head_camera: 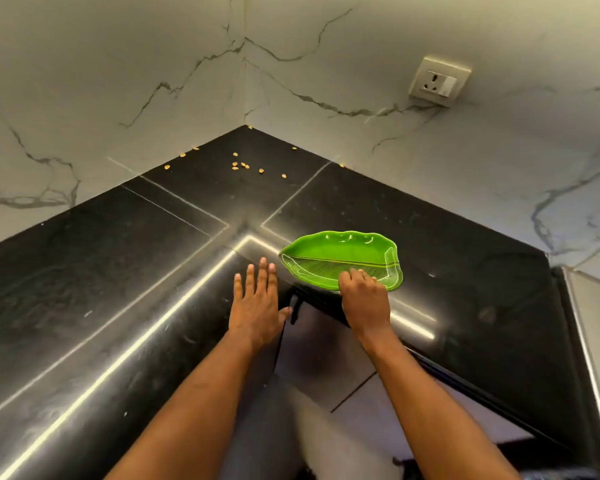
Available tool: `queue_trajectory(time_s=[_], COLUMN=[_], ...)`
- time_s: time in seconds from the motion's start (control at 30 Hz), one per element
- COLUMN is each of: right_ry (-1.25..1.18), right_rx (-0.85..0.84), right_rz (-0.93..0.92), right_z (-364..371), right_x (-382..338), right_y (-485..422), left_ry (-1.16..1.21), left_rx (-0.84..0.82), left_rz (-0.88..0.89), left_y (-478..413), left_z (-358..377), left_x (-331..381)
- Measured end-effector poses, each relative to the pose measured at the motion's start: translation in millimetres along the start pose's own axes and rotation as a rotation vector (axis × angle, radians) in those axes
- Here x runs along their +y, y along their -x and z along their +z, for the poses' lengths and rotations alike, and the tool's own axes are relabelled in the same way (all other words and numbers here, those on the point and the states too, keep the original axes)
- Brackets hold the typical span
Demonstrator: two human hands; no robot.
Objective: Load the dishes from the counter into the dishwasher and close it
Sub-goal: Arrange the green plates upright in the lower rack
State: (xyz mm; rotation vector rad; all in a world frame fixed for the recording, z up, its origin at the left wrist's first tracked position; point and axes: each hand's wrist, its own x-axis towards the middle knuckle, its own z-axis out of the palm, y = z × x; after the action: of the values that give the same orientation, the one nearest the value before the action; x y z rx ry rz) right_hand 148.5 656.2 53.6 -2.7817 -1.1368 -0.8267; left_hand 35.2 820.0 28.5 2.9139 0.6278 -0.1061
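A green leaf-shaped plate (343, 252) lies on the black L-shaped counter (118, 271), close to its inner corner. My right hand (364, 299) grips the plate's near edge, with fingers curled over the rim. My left hand (258, 303) lies flat on the counter just left of the plate, fingers straight and spread. No dishwasher is in view.
Several small yellow seeds (243, 165) are scattered in the far corner of the counter. Marble-patterned walls rise behind it, with a power socket (439, 81) on the right wall. Pale floor tiles (326, 368) show below, between my arms.
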Motion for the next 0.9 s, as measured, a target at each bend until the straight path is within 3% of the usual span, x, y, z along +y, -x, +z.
queue_trajectory(time_s=[0.5,0.9], right_ry=[-0.024,-0.046], right_rx=[-0.072,-0.301], right_rz=[0.087,0.225], right_z=[-108.7,-177.0], right_x=[26.2,46.9], right_y=[201.5,388.2], left_ry=[-0.029,-0.112], left_rx=[-0.02,-0.118], left_rz=[0.014,0.129], left_y=[187.4,346.5], left_z=[26.3,63.7], left_x=[78.1,151.7])
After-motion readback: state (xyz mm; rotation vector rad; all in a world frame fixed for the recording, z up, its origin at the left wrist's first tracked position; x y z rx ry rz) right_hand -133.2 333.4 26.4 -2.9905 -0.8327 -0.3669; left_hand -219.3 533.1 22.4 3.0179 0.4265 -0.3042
